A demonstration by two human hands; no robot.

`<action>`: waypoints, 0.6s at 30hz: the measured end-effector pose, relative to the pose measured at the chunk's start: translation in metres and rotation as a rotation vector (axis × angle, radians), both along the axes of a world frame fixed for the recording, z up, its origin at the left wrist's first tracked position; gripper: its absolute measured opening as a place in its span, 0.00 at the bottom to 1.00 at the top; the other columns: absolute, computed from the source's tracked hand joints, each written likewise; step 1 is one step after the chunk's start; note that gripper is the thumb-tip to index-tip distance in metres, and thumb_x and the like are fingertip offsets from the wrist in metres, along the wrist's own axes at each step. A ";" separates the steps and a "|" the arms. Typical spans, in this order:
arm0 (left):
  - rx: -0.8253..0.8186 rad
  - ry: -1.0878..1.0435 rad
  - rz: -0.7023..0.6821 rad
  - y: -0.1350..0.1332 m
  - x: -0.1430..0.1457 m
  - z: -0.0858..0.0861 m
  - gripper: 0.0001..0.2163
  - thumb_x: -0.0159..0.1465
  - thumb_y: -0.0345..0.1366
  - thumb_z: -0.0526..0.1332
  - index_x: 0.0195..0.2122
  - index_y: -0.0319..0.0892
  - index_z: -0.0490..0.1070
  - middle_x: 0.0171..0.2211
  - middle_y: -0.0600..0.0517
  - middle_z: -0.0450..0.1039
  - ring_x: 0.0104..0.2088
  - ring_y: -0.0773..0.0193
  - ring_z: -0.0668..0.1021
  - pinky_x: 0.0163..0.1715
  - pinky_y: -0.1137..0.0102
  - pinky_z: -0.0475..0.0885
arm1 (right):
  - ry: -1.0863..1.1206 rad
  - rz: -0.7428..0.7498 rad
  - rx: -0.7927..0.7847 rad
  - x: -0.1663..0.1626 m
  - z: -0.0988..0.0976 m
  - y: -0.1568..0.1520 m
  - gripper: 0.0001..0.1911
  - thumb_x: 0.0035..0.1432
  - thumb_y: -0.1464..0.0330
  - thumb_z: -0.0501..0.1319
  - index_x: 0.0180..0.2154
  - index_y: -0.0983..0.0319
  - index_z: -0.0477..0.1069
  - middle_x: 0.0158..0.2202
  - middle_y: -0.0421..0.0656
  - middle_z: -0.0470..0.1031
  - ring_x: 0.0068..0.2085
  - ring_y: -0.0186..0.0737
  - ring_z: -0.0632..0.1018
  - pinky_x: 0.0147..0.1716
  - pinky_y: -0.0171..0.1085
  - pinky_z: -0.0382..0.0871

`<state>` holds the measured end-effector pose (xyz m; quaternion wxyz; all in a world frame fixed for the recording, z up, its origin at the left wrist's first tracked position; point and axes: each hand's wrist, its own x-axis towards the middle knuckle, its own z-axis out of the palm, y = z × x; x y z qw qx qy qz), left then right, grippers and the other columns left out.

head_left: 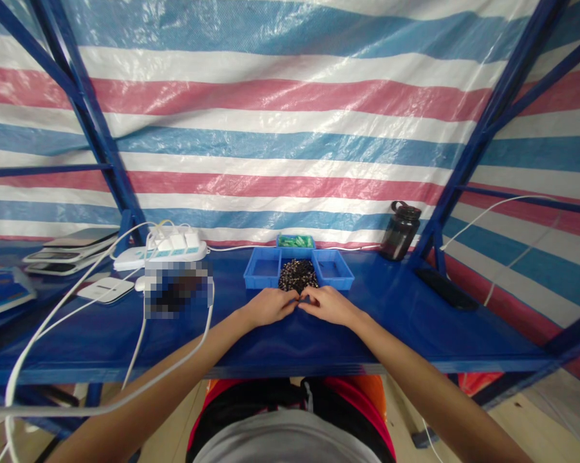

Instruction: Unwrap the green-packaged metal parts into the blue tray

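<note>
My left hand [272,307] and my right hand [329,304] meet fingertip to fingertip at the near edge of a blue bin full of small dark parts [298,275]. Both hands are closed in a pinch. Whatever lies between the fingers is too small to make out. On the left of the dark parts is a blue bin [262,265], and on the right a similar blue bin [335,267]. Behind them stands a smaller blue bin holding green pieces [295,241].
A black bottle [400,230] stands at the back right, near a dark flat object [445,289]. To the left are a power strip [161,254], white cables, a white box [105,290], and stacked devices [72,249]. Blue metal posts flank the blue table [309,347].
</note>
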<state>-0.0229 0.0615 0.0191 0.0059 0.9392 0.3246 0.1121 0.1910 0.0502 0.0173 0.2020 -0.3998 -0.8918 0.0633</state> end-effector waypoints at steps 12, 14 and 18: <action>0.057 0.059 -0.031 0.000 0.001 -0.001 0.08 0.68 0.38 0.50 0.40 0.44 0.67 0.31 0.52 0.76 0.32 0.61 0.78 0.28 0.74 0.64 | 0.000 -0.006 0.074 -0.002 -0.001 -0.001 0.06 0.61 0.67 0.57 0.38 0.60 0.71 0.25 0.38 0.75 0.26 0.34 0.74 0.27 0.31 0.57; 0.054 0.057 -0.038 -0.001 0.001 0.000 0.07 0.67 0.37 0.51 0.39 0.44 0.67 0.32 0.52 0.76 0.32 0.62 0.78 0.28 0.74 0.64 | -0.004 0.009 0.065 -0.002 0.000 -0.001 0.05 0.61 0.68 0.57 0.37 0.60 0.71 0.24 0.38 0.75 0.26 0.33 0.74 0.26 0.31 0.56; 0.038 0.004 0.012 -0.001 0.000 0.001 0.06 0.65 0.37 0.53 0.40 0.44 0.67 0.29 0.53 0.75 0.29 0.64 0.77 0.26 0.75 0.62 | -0.013 0.005 0.030 -0.001 0.000 0.000 0.05 0.59 0.70 0.57 0.37 0.61 0.71 0.24 0.38 0.75 0.26 0.32 0.73 0.26 0.30 0.56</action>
